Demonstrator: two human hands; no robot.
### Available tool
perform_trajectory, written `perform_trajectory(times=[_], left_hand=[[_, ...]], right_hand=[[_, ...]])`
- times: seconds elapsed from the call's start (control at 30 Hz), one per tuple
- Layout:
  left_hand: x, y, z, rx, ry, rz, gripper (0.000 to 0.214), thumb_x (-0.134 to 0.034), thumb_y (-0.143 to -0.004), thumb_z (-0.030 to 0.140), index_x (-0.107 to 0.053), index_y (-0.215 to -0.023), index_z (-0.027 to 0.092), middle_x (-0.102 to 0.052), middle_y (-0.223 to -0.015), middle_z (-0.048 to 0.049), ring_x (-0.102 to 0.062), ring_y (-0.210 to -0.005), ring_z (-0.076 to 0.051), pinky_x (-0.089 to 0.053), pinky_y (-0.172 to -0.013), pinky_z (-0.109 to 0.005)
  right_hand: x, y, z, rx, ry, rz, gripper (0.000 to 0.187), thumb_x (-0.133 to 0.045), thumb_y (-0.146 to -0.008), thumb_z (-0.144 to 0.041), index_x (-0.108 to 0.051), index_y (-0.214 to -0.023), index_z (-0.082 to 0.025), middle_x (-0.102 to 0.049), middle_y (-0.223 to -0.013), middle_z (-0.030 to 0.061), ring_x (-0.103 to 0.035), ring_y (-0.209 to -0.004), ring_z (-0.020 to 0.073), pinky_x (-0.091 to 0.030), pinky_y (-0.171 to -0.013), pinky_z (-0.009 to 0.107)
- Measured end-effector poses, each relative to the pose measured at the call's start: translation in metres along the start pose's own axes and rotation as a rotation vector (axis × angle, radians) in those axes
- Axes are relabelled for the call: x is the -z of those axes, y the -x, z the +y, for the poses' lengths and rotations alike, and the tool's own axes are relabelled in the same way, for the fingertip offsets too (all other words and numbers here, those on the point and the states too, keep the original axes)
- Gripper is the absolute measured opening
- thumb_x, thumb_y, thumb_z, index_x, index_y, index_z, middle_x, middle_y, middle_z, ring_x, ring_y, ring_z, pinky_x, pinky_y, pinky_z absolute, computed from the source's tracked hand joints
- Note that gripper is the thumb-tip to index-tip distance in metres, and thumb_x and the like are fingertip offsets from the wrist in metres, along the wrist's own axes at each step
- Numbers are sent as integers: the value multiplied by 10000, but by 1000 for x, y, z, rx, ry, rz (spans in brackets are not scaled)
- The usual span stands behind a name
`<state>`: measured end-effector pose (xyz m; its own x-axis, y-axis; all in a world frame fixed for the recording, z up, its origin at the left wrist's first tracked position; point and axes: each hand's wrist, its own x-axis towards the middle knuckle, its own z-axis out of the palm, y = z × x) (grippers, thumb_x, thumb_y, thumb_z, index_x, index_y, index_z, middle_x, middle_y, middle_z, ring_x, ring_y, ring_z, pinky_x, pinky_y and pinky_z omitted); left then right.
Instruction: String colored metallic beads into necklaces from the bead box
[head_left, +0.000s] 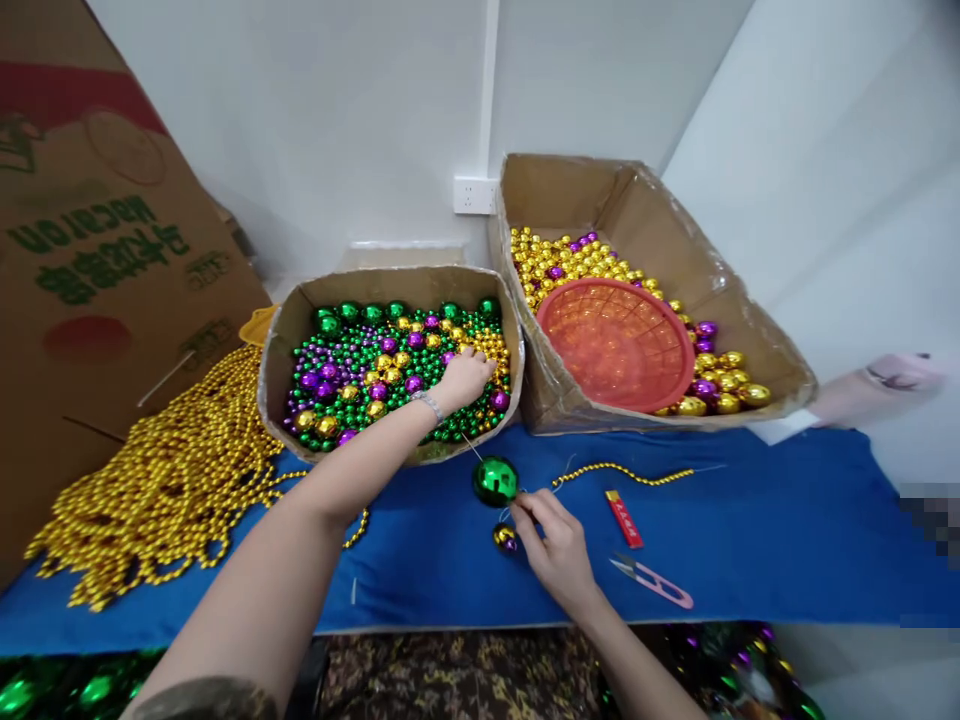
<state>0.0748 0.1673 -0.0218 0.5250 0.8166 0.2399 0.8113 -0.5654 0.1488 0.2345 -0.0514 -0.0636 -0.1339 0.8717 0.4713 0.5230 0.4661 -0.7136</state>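
A large shiny green round bead (495, 480) is strung on a thin needle just above the right hand (555, 545), with a smaller gold and purple bead (505, 538) lying just to the left of that hand's fingers on the blue-covered counter (750, 530). The right hand's fingers are pinched together on what seems to be the thread beneath the green bead. The left hand (463, 378) is stretched forward into an open cardboard box of mixed green, gold and purple beads (390, 365), its fingers curled down among the beads; whether anything is gripped there cannot be told. Right of the right hand, a small red rectangular packet (624, 518) and pink-handled thread snips (652, 580) lie on the counter. Beyond them, a short gold bead string (622, 472) is stretched out. A pile of gold bead strands (165, 480) is heaped left of the left arm. A second cardboard box (750, 330), holding an orange plastic basket (615, 342), stands well beyond the right hand.
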Motion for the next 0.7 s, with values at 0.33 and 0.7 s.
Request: perform_trajectory(times=[0.33,0.7], left_hand=[[1,5,3,54,223,79,183,-491,-869,96,-659,-940,111,-673,-946,-156,-598,-969,-262,-453,-832,-405],[64,116,26,603,1866,114,250,-761,-734,273,-701,-950,162,-705,-853,-60,-646,-716,-122,-490,-593,-215]], right_hand=[[9,-6,7,-32,34,54,120,-513,-949,-187,-624,-907,-196,-627,-801,25,-605,-741,138,-480,-702,240],[6,-15,-14,21,79,15,127,-508,-952,-192,-634,-932,-193,-626,-795,26,-610,-721,137,-476,-696,240]])
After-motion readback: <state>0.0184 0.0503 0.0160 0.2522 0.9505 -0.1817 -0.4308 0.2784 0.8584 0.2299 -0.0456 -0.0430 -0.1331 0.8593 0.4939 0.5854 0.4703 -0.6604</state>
